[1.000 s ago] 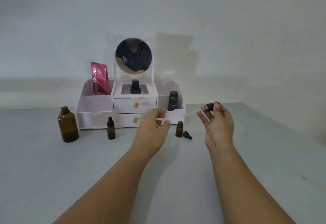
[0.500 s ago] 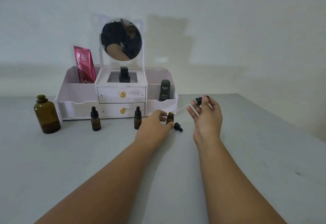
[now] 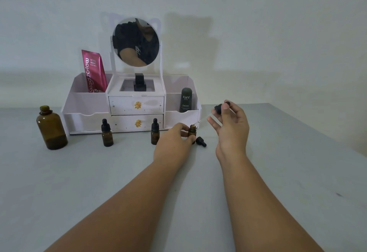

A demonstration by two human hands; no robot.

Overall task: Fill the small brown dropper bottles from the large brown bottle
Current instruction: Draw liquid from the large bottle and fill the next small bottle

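The large brown bottle (image 3: 51, 127) stands open at the far left of the grey table. Two capped small dropper bottles (image 3: 107, 133) (image 3: 155, 132) stand in front of the white organizer. My left hand (image 3: 174, 143) grips a third small bottle (image 3: 192, 130), which is uncapped and upright. My right hand (image 3: 230, 124) pinches the black bulb of a dropper (image 3: 218, 109); its clear glass tube slants down toward that bottle's mouth. A loose black cap (image 3: 201, 141) lies on the table beside the held bottle.
A white cosmetic organizer (image 3: 89, 120) with two drawers and a round mirror (image 3: 136, 42) stands against the wall. It holds a pink tube (image 3: 93, 71), a dark Kahf bottle (image 3: 186, 100) and a black bottle (image 3: 139, 82). The table edge runs down the right side.
My left hand reached forward and took hold of the uncapped small bottle. My right hand brought the dropper's tip down toward its mouth. The view shifted, bringing a second capped bottle into sight.
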